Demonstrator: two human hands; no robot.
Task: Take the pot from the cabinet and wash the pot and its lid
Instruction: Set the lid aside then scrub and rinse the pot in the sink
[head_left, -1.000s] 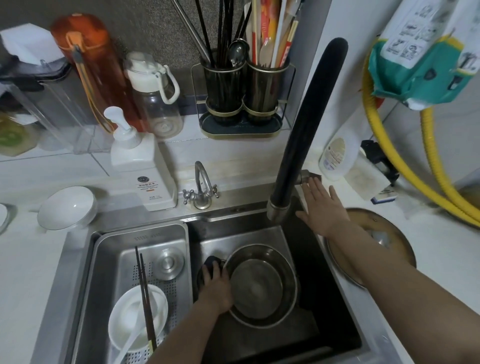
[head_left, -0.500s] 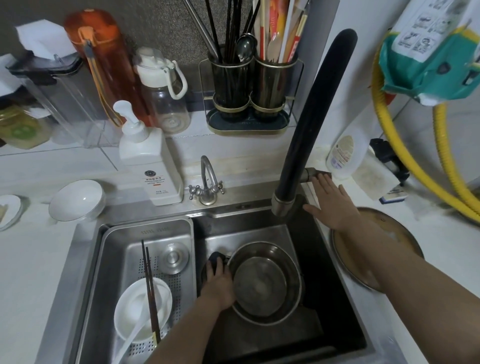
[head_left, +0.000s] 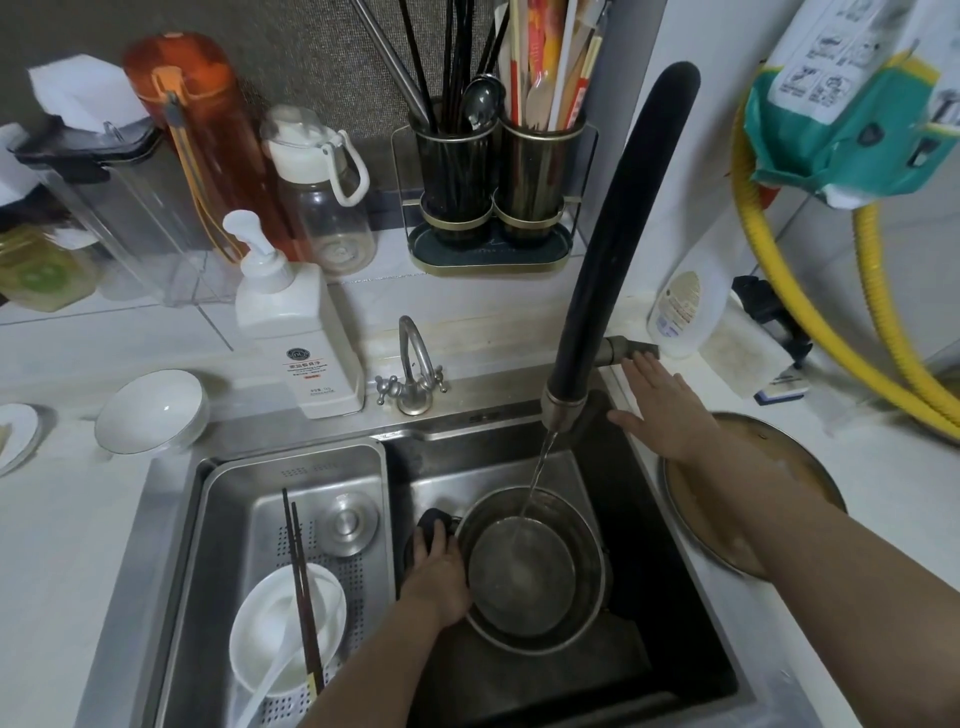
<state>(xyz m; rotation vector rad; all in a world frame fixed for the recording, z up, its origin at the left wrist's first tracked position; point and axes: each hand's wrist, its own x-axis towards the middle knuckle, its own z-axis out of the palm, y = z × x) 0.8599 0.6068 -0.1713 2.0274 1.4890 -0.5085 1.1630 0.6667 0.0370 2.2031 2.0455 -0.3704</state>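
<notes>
Pot (head_left: 530, 566) in the sink (head_left: 675, 597) under one running black faucet (head_left: 618, 228).
Left hand (head_left: 439, 577) curls over the pot's dark handle at its left rim; right hand (head_left: 667, 410), fingers extended flat, touches the faucet lever; one lid (head_left: 727, 530) lies on the counter beneath that forearm.

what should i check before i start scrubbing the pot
1. Water running from the black faucet into the pot: ok.
2. Left hand has a grip on the pot's black handle: ok.
3. Pot sits inside the sink: ok.
4. Right hand free for scrubbing: not ok, it rests at the faucet lever.
5. Lid within reach on the counter: ok.
6. Sponge or soap on the pot: cannot tell.
</notes>
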